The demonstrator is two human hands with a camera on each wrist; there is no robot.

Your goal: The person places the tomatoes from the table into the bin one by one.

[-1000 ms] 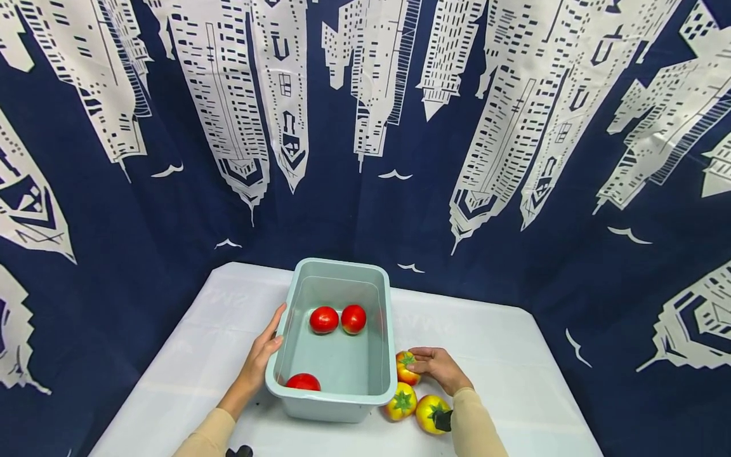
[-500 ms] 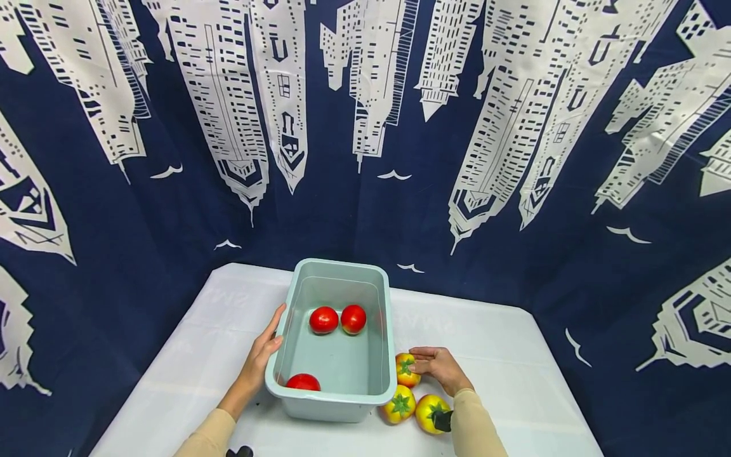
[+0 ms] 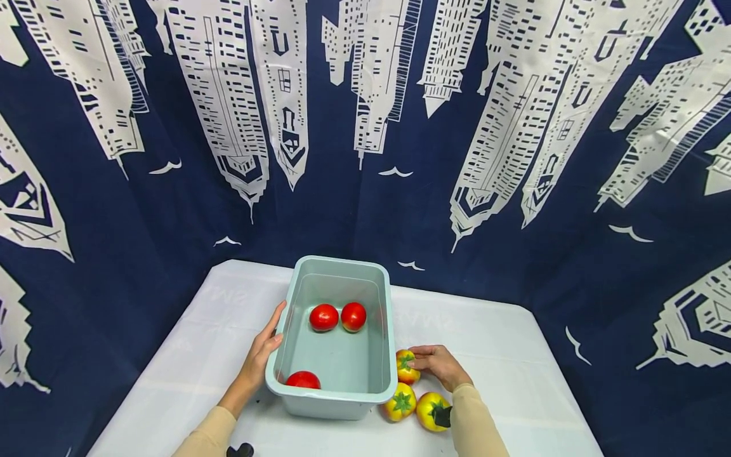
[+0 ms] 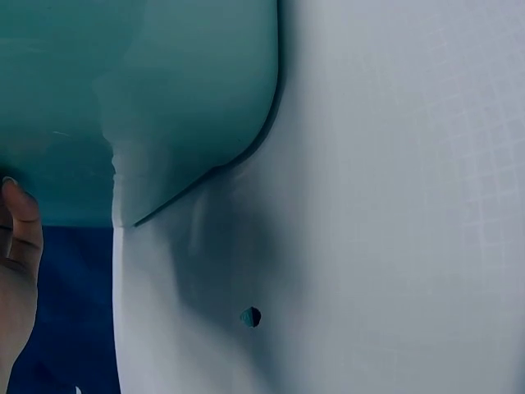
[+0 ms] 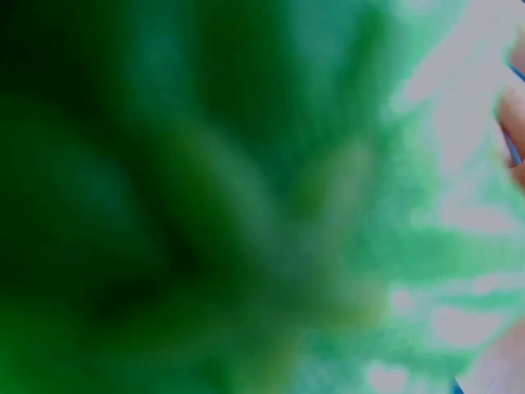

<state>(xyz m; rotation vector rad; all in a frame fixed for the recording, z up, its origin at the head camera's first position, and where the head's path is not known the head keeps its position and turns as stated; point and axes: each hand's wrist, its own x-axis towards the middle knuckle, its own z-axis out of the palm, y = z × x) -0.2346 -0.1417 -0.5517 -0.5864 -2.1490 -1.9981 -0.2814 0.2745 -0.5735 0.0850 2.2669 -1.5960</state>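
Note:
A pale blue-green plastic bin (image 3: 327,397) stands on the table. Against its left side lies my left hand (image 3: 259,355), fingers straight along the outer wall and thumb at the rim; a bit of that hand (image 4: 18,238) shows in the left wrist view. To the right of the bin, my right hand (image 3: 440,365) holds a red-and-yellow tomato (image 3: 404,366) between thumb and fingers, close to the bin's wall. Two more tomatoes sit nearer: one yellow tomato (image 3: 400,402) by the bin's corner, another tomato (image 3: 431,411) beside my wrist. The right wrist view is mostly a green blur.
Inside the bin are a red tomato (image 3: 323,317) and another red tomato (image 3: 353,317) side by side, and a third red tomato (image 3: 303,380) at the near left corner. A white cloth covers the table (image 3: 480,324); a dark blue skyline curtain (image 3: 342,216) hangs behind it.
The yellow tomato by the bin's corner shifted slightly nearer and then back. Both hands and the bin stay in about the same place.

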